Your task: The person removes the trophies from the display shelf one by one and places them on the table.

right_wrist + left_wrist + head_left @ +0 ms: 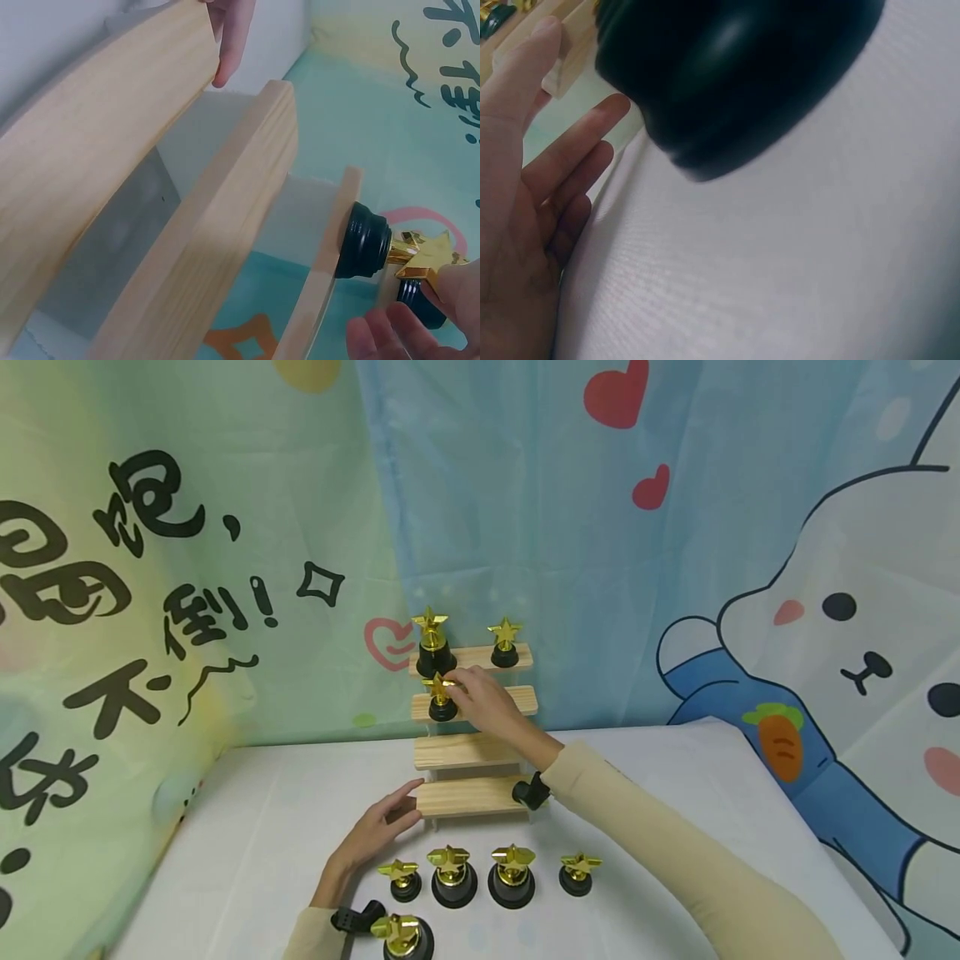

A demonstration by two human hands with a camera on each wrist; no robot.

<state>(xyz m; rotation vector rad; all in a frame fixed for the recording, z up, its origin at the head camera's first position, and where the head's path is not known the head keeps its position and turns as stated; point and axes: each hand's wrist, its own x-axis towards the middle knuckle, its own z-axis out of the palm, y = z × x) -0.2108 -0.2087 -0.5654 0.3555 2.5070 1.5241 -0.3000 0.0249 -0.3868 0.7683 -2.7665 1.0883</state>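
Observation:
My right hand pinches the star of a small gold star trophy with a black base. That trophy stands upright at the left of the second-highest board of a wooden tiered stand; in the right wrist view, my thumb lies against the star. My left hand rests at the left end of the lowest board, its fingers fairly straight. On the top board stand a larger trophy at the left and a small trophy at the right.
Before the stand, a row on the white tablecloth holds a small trophy, two larger ones and another small one. A large trophy stands near my left wrist. A printed curtain hangs behind.

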